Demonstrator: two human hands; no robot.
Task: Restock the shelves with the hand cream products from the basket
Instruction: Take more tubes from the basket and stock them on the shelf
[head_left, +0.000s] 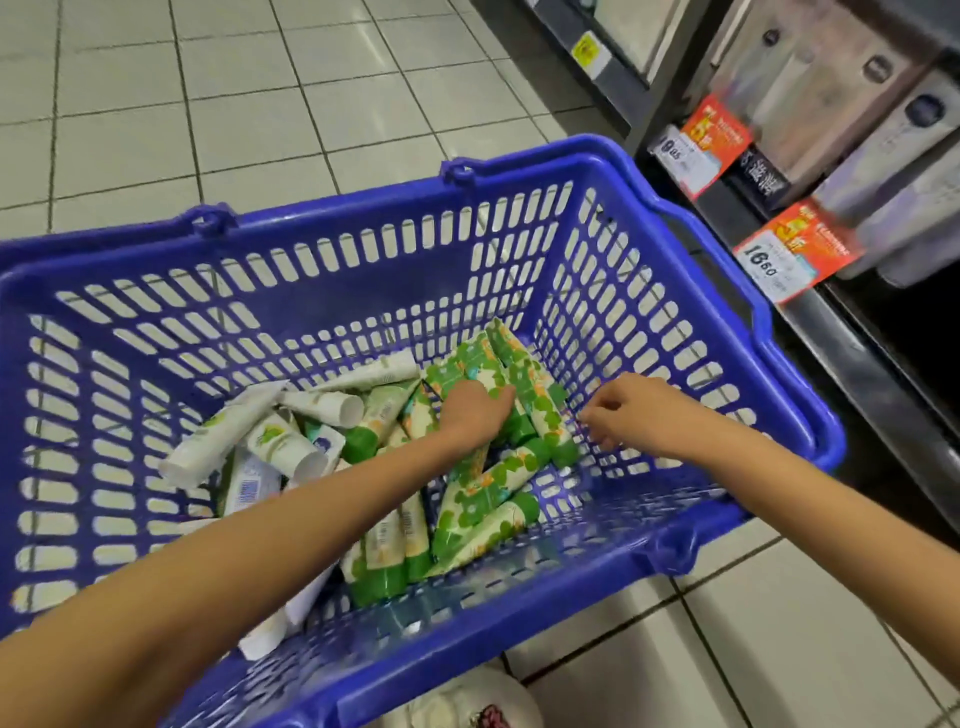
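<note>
A basket (363, 208) with tubes (498, 478) inside
The left hand (475, 410) curls its fingers round green tubes. The right hand (634, 415) hangs over the basket's side, fingers loosely bent, holding nothing. The shelves (883, 384) are near.

The left arm (260, 525), bare, stretches from the lower left up and to the right. The left hand (478, 410) at its end points downward, back of the hand up, its fingers bent under and hidden, so a grip cannot be judged. The right forearm (779, 467) comes in from the right edge, and the right hand (631, 410) hangs near the left, fingers loosely curled, holding nothing
</note>
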